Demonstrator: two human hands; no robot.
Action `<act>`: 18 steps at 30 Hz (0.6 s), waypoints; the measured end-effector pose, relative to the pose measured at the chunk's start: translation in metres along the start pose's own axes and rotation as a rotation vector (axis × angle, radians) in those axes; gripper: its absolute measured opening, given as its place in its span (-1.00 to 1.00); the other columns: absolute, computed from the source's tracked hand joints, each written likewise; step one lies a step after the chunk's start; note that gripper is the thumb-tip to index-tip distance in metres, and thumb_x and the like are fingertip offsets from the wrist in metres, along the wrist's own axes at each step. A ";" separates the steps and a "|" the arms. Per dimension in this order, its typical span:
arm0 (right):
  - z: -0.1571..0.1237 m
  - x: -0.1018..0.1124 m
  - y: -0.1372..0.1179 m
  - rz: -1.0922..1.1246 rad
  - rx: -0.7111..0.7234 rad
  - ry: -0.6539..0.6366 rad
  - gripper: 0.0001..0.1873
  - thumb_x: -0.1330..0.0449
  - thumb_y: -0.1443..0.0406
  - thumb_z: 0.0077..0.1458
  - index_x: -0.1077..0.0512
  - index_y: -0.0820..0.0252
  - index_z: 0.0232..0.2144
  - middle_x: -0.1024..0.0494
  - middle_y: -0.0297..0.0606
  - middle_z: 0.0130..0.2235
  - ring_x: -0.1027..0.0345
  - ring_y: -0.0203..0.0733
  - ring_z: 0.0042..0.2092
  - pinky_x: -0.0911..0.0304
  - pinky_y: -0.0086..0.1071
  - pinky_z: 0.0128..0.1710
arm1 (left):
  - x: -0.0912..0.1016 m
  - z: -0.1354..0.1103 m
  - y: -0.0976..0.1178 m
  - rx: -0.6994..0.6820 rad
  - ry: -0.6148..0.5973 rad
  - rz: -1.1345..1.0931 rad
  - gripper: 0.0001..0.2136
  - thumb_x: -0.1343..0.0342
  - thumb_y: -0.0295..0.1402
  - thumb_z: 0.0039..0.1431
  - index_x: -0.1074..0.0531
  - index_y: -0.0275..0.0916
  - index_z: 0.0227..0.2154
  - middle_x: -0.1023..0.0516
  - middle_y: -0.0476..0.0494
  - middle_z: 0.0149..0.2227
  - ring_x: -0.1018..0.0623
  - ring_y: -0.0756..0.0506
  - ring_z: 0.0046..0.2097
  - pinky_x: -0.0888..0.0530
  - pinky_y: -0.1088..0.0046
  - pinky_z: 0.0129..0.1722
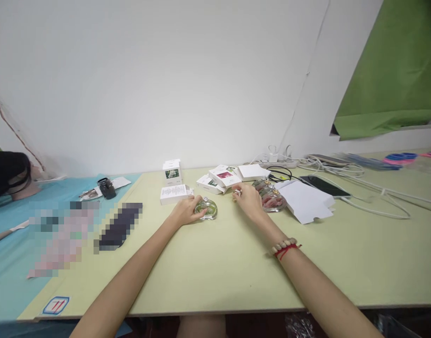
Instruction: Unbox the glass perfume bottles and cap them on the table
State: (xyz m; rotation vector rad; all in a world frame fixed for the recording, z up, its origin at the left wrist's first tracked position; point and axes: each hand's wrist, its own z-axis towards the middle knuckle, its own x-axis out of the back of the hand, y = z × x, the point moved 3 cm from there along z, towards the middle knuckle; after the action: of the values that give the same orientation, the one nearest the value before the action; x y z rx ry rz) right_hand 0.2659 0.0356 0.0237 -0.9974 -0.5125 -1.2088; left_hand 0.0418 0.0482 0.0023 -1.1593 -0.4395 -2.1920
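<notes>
White wall (208, 84) rises plain behind a pale yellow-green table (232, 267), with a blue cloth (11, 263) off to my left. I have my left hand (185, 210) closed around one side of a round, flat green glass bottle (210, 211), which stands on the table between my arms, just right of a lying white box (173, 193). On my right hand (249, 199) the fingers are curled and pinched together beside some pinkish bottles (275, 201); I can't tell whether anything small sits between them. I'd judge the step in hand as steadying the green bottle while the right hand is busy apart from it. The next move calls for a secure hold, since smooth glass could slip.

As for writing, the lying box carries a block of print, too small to read. A flower picture marks the upright box (172, 173); its caption is illegible. On the table's corner, a blue-framed label (56, 305) seems to show "11" in red.
</notes>
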 end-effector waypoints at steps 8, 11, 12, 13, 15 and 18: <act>-0.001 0.004 -0.002 -0.110 -0.055 -0.009 -0.76 -0.13 0.33 -0.04 -0.41 0.13 -0.24 -0.49 -0.21 -0.25 -0.34 -0.15 -0.23 -0.07 -0.40 -0.36 | -0.002 0.000 -0.001 0.027 -0.014 0.047 -0.68 0.03 -0.07 -0.01 -0.22 -0.22 -0.33 -0.34 -0.04 -0.48 -0.39 -0.04 -0.48 -0.22 0.51 -0.54; 0.001 0.002 0.004 -0.114 -0.078 -0.033 -0.78 -0.12 0.30 -0.04 -0.44 0.11 -0.27 -0.51 -0.22 -0.29 -0.35 -0.14 -0.22 -0.08 -0.39 -0.35 | -0.003 0.000 -0.001 0.033 0.002 0.047 -0.70 0.01 -0.09 -0.02 -0.24 -0.22 -0.34 -0.34 -0.05 -0.49 -0.41 -0.06 -0.44 -0.24 0.50 -0.52; 0.001 0.001 0.005 -0.112 -0.079 -0.040 -0.78 -0.12 0.29 -0.04 -0.44 0.11 -0.28 -0.51 -0.21 -0.30 -0.35 -0.14 -0.22 -0.09 -0.39 -0.35 | -0.003 0.000 -0.001 0.034 0.002 0.044 -0.70 0.01 -0.09 -0.02 -0.25 -0.22 -0.35 -0.35 -0.05 -0.50 -0.41 -0.06 -0.44 -0.25 0.50 -0.51; 0.001 0.000 0.007 -0.110 -0.079 -0.048 -0.78 -0.12 0.29 -0.04 -0.45 0.11 -0.28 -0.51 -0.21 -0.31 -0.35 -0.15 -0.21 -0.10 -0.39 -0.34 | -0.003 0.000 -0.002 0.035 0.000 0.040 -0.71 0.02 -0.09 -0.01 -0.26 -0.22 -0.35 -0.35 -0.05 -0.50 -0.41 -0.06 -0.43 -0.26 0.49 -0.51; 0.002 -0.002 0.008 -0.097 -0.078 -0.068 -0.77 -0.13 0.29 -0.05 -0.45 0.14 -0.27 -0.51 -0.19 -0.32 -0.35 -0.16 -0.22 -0.11 -0.39 -0.32 | -0.003 0.000 -0.002 0.039 -0.001 0.025 -0.71 0.01 -0.09 -0.01 -0.27 -0.22 -0.35 -0.35 -0.05 -0.50 -0.42 -0.06 -0.43 -0.27 0.49 -0.50; 0.004 0.000 0.008 -0.061 -0.101 -0.047 -0.74 -0.09 0.25 -0.01 -0.45 0.18 -0.25 -0.52 -0.16 -0.33 -0.36 -0.15 -0.24 -0.13 -0.39 -0.32 | -0.003 0.000 -0.002 0.048 0.007 0.003 -0.69 -0.01 -0.09 -0.02 -0.29 -0.22 -0.32 -0.35 -0.05 -0.50 -0.42 -0.07 -0.42 -0.28 0.49 -0.49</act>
State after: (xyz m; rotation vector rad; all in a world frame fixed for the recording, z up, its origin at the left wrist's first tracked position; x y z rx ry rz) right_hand 0.2743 0.0393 0.0225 -1.1052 -0.5263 -1.2785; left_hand 0.0413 0.0508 -0.0006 -1.1258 -0.4849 -2.1701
